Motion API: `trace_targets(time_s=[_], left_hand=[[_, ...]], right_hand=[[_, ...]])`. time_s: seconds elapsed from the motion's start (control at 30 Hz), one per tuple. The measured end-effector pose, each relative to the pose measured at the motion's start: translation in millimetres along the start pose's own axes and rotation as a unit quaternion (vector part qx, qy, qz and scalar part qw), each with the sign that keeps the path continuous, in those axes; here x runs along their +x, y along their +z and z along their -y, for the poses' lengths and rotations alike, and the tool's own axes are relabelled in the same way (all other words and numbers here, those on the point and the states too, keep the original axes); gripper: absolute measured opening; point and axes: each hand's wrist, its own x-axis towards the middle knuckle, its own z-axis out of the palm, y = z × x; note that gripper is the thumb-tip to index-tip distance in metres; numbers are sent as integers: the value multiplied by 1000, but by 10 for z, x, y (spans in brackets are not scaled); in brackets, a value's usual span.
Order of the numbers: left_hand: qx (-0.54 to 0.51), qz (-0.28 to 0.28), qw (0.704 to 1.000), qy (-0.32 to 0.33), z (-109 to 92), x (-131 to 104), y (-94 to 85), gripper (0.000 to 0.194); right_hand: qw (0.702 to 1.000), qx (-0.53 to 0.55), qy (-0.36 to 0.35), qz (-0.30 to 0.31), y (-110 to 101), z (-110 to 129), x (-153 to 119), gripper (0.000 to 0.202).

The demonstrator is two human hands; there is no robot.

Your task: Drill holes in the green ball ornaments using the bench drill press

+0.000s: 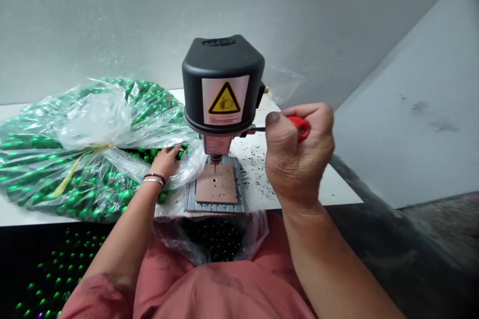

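A small black drill press (224, 79) with a yellow warning sticker stands at the centre. Under its bit, a square brown board (216, 192) with one hole lies on the grooved metal base (241, 204). My right hand (299, 152) is wrapped round the red knob (302, 128) of the press's lever. To the left, my left hand (166, 162) reaches into an opening of the clear plastic bag (93, 119) full of shiny green beads; its fingers are partly hidden among beads and plastic, so its grip is unclear.
The white table (344, 192) carries dark shavings right of the base. A yellow tie (71, 179) cinches the bag. A wall stands behind. Below the table edge, an open plastic bag with green beads (213, 239) lies at my lap, and more beads show at lower left.
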Motion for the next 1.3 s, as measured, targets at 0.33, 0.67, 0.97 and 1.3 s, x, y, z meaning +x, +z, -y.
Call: trace_targets(time_s=[0.33, 0.67, 0.97, 1.3], left_hand=[[-209, -105, 972, 12, -2, -56, -96, 43], [-827, 85, 548, -96, -482, -991, -499, 41], [-682, 118, 711, -119, -742, -918, -298, 52], [-468, 116, 869, -111, -831, -716, -183, 49]], right_hand=[[1000, -11, -5, -2, -9, -17, -11, 18], [1000, 22, -9, -16, 20, -26, -40, 15], [999, 36, 19, 3, 12, -35, 4, 16], [997, 64, 20, 30, -24, -39, 8, 18]])
